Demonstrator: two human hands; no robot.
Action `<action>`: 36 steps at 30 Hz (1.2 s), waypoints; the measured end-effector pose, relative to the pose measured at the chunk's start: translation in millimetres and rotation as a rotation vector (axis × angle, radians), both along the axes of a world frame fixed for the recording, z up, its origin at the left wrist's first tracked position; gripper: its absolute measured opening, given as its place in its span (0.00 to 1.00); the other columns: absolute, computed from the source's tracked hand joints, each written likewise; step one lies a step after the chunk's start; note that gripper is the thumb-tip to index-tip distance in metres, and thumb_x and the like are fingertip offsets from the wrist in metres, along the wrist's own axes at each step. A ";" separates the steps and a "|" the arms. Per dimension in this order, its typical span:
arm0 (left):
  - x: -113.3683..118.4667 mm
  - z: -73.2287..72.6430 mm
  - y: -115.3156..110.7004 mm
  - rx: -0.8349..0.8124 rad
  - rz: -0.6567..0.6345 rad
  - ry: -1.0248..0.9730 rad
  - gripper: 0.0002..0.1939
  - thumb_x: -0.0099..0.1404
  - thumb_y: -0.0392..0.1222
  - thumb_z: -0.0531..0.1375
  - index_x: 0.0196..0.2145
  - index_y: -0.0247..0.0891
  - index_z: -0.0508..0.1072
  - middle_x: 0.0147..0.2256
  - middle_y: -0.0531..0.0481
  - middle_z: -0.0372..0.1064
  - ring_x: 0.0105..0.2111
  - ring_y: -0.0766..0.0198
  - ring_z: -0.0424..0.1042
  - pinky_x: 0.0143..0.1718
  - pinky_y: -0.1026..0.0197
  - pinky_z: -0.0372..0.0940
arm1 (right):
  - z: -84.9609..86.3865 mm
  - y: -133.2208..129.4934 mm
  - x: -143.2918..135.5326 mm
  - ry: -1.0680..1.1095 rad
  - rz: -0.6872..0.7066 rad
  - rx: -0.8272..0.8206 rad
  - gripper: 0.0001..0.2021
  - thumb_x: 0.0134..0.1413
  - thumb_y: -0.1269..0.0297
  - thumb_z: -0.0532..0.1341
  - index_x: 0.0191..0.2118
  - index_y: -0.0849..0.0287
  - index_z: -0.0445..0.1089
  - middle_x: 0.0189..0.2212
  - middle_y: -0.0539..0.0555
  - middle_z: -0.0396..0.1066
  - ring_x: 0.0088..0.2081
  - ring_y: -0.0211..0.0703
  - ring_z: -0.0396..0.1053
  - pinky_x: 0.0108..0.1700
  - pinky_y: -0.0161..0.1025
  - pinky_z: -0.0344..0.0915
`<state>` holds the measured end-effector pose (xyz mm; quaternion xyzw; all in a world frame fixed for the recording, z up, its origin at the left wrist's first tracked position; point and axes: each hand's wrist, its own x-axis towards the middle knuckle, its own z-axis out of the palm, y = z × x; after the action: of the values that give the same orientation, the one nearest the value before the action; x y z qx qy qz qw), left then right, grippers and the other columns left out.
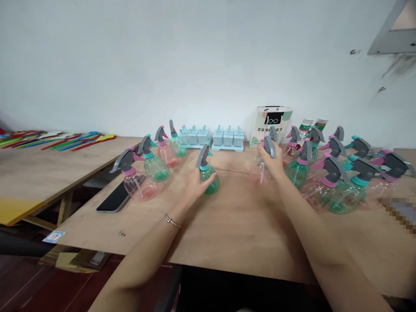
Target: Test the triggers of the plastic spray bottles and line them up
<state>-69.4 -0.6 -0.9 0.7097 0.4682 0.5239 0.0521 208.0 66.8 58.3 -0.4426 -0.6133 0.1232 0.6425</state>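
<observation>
A green spray bottle (212, 181) with a grey trigger head stands upright near the middle of the table, and my left hand (199, 182) is wrapped round its left side. Farther right, my right hand (271, 158) grips the grey head of a pink spray bottle (261, 172). Just beyond that hand is another grey sprayer head with a teal collar; its bottle is hidden. To the left, pink and green bottles stand in a slanting row, among them a pink one (140, 185) and a green one (157, 167). Several more, including a green bottle (347, 197), crowd the right side.
Light blue popsicle moulds (228, 141) and a printed paper bag (256, 125) stand along the wall. A phone (114, 198) lies at the left of the wooden table (227, 234). Colourful flat strips (78, 141) lie on a second table, across a gap.
</observation>
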 end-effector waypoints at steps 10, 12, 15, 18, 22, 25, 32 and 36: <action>-0.4 -4.8 4.2 0.020 -0.020 -0.034 0.32 0.63 0.49 0.64 0.61 0.46 0.60 0.60 0.41 0.65 0.62 0.47 0.64 0.63 0.39 0.61 | -6.4 7.8 32.6 0.033 -0.260 -0.017 0.12 0.47 0.54 0.62 0.31 0.59 0.72 0.23 0.48 0.68 0.27 0.40 0.64 0.35 0.41 0.63; -0.5 -4.4 3.8 0.015 -0.024 -0.028 0.32 0.63 0.49 0.64 0.62 0.46 0.59 0.60 0.41 0.64 0.62 0.48 0.63 0.63 0.39 0.60 | -8.2 10.3 34.4 0.030 -0.265 -0.021 0.13 0.46 0.55 0.63 0.33 0.59 0.73 0.24 0.49 0.70 0.27 0.40 0.65 0.37 0.41 0.64; -0.9 -2.7 2.6 0.009 -0.027 -0.019 0.32 0.64 0.49 0.63 0.63 0.47 0.59 0.60 0.42 0.64 0.63 0.48 0.63 0.64 0.41 0.60 | -10.0 14.2 37.8 0.036 -0.254 -0.007 0.18 0.43 0.54 0.65 0.39 0.60 0.74 0.28 0.50 0.72 0.29 0.42 0.67 0.40 0.44 0.67; -1.2 -2.0 2.4 0.005 -0.029 -0.013 0.31 0.65 0.50 0.63 0.63 0.47 0.59 0.60 0.42 0.64 0.63 0.49 0.63 0.64 0.41 0.60 | -11.3 17.0 40.7 0.080 -0.217 0.041 0.25 0.39 0.52 0.68 0.45 0.59 0.71 0.35 0.53 0.74 0.35 0.44 0.70 0.44 0.47 0.69; -1.2 -3.5 3.5 0.014 -0.022 -0.014 0.30 0.64 0.51 0.63 0.61 0.46 0.60 0.60 0.41 0.64 0.63 0.49 0.62 0.64 0.41 0.59 | -16.0 20.8 38.8 0.153 -0.135 0.061 0.29 0.40 0.50 0.68 0.48 0.58 0.65 0.38 0.55 0.74 0.37 0.46 0.73 0.43 0.47 0.70; -0.4 -4.9 4.0 -0.001 0.001 -0.019 0.29 0.63 0.50 0.63 0.59 0.45 0.62 0.57 0.41 0.67 0.61 0.48 0.65 0.62 0.41 0.61 | -21.8 24.2 35.1 0.155 -0.164 0.119 0.30 0.43 0.51 0.66 0.51 0.57 0.60 0.41 0.58 0.73 0.42 0.48 0.74 0.46 0.48 0.70; 1.1 -0.8 0.6 -0.036 -0.004 -0.029 0.33 0.60 0.51 0.66 0.60 0.43 0.61 0.54 0.42 0.69 0.59 0.45 0.67 0.62 0.40 0.61 | -24.2 14.3 42.5 -0.037 -0.482 0.404 0.36 0.41 0.42 0.65 0.54 0.56 0.58 0.54 0.66 0.61 0.60 0.64 0.62 0.58 0.65 0.61; 3.9 -1.1 -1.2 -0.014 -0.088 -0.007 0.36 0.59 0.49 0.66 0.62 0.48 0.59 0.56 0.44 0.68 0.60 0.46 0.65 0.63 0.41 0.61 | -16.3 -19.4 6.5 -0.290 -0.306 0.449 0.26 0.42 0.41 0.65 0.44 0.51 0.66 0.50 0.61 0.66 0.58 0.64 0.63 0.62 0.62 0.56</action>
<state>-65.5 -1.8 -2.0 0.7273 0.4399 0.5204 0.0818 214.5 47.4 42.0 -0.3897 -0.6368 -0.1781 0.6410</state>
